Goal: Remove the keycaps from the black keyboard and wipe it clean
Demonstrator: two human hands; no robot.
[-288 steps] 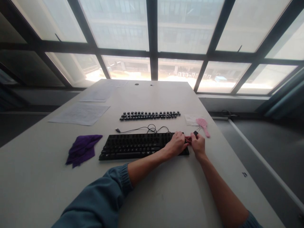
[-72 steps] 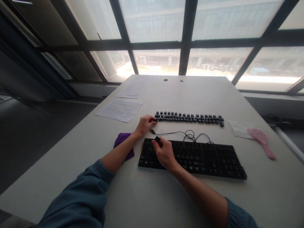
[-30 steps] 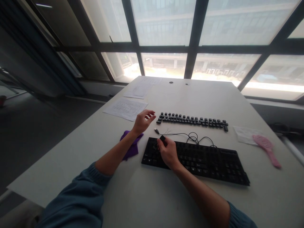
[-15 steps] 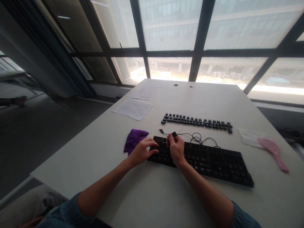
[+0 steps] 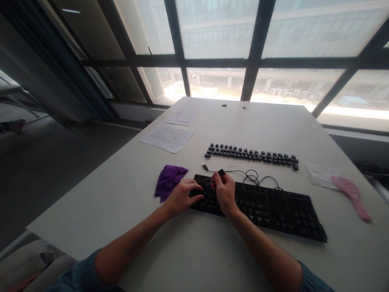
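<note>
A black keyboard (image 5: 273,207) lies at a slant in front of me, some of its upper part without keycaps. My right hand (image 5: 225,192) is closed around a keycap puller (image 5: 221,173) with a dark block-like handle, its thin wires pointing left over the keyboard's upper left area. At the keyboard's left end is my left hand (image 5: 184,195), thumb and fingers apart with nothing visible between them. Whether the wires touch a key is too small to tell. Behind the keyboard, removed black keycaps (image 5: 252,155) stand in rows.
A purple cloth (image 5: 170,180) lies left of the keyboard. Its USB cable (image 5: 252,175) coils behind it. Printed papers (image 5: 167,138) are at the back left of the white table (image 5: 121,207). A pink hairbrush (image 5: 349,190) rests on the right, partly over a white wipe (image 5: 320,175).
My left fingers have come slightly lower over the keyboard's left end. The right hand keeps its grip on the puller, almost still. The view has shifted a little.
</note>
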